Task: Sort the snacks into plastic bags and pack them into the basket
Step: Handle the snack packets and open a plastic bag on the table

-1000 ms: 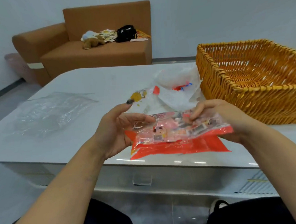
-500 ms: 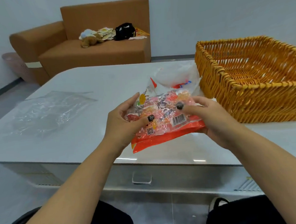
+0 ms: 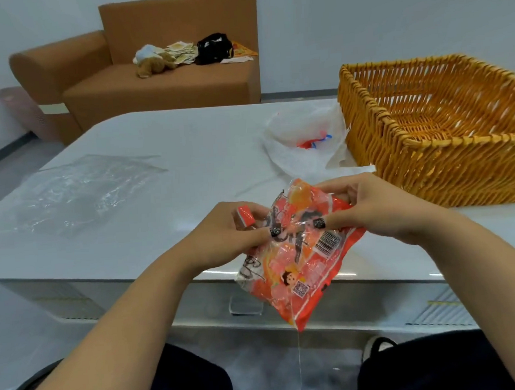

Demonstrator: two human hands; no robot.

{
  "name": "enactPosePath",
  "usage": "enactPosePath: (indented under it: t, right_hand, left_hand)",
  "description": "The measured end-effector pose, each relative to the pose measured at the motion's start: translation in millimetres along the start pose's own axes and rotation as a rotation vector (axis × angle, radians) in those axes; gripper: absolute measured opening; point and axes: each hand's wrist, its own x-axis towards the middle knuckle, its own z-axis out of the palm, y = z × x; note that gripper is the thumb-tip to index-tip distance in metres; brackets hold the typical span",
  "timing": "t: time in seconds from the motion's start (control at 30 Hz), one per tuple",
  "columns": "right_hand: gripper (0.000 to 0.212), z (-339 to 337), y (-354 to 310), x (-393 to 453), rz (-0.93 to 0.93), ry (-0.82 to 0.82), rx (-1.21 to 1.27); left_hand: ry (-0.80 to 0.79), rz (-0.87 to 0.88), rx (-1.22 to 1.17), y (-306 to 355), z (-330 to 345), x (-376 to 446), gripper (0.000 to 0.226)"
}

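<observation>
**Both hands pinch the snack pack over the table edge**

The left hand (image 3: 222, 236) and right hand (image 3: 380, 208) each pinch the upper part of an orange snack pack (image 3: 299, 261), thumbs on its near face, fingers curled behind. The pack hangs tilted, its lower corner below the near edge of the white table (image 3: 162, 230). A clear bag (image 3: 81, 190) lies flat at 10 o'clock from the hands. A crumpled white bag (image 3: 304, 143) sits at 12 o'clock, just beside the wicker basket (image 3: 429, 166), which stands at 2 o'clock. A brown sofa (image 3: 159, 86) stands beyond the table.
</observation>
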Motion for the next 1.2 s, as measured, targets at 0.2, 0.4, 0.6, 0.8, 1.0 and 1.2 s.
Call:
enactPosePath:
  t: [0.2,0.4,0.6,0.8,1.0,1.2]
  right_hand:
    - [0.05,-2,3,10,-0.052,0.135,0.562]
    - [0.03,12,1,13,-0.023,-0.02,0.517]
    - [0.046,9,-3,6,-0.048,-0.131,0.437]
    - [0.042,7,-3,6,-0.091,-0.037,0.401]
    - [0.035,0,-6,8,-0.037,0.079,0.576]
    - [0.033,-4,-5,3,-0.072,-0.003,0.705]
  left_hand:
    - [0.262,0.008,-0.222,3,-5,7,0.022]
    - [0.279,-0.041,-0.398,4,-8,6,0.017]
    - [0.221,-0.035,-0.445,6,-9,2,0.017]
    - [0.172,-0.036,-0.292,11,-4,-1,0.017]
    - [-0.117,-0.107,-0.719,19,-7,-5,0.039]
    - [-0.132,-0.036,-0.898,13,-5,-2,0.048]
